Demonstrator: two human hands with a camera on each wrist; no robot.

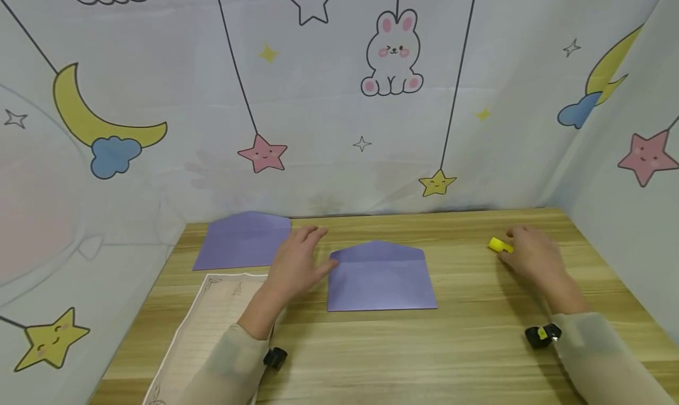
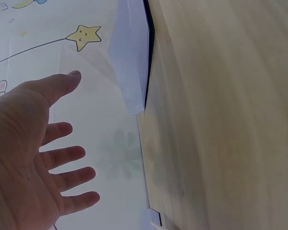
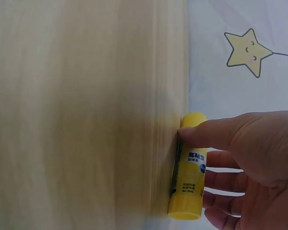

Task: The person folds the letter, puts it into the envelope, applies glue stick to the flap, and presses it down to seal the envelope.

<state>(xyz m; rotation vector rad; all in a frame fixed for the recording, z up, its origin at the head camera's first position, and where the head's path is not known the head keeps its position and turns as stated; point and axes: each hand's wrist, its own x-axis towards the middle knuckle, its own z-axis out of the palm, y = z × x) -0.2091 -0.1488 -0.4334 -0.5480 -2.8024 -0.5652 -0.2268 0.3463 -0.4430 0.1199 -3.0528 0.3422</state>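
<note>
Two purple envelopes [image 1: 379,281] on the bench [image 1: 392,358], one mid-bench, one far left with a single lined sheet [image 1: 212,322] in front of it. Left hand [image 1: 297,260] hovers between the pair, fingers loosely spread, holding nothing! Over on the right, right hand [image 1: 533,257] grips the one yellow glue stick [image 3: 189,191], thumb across its barrel.

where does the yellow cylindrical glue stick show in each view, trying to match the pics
Head: the glue stick is right of centre, at the right hand.
Left wrist: not in it.
Right wrist: below and right of centre, thumb across it.
Shared landmark: the light brown wood-grain table top.
</note>
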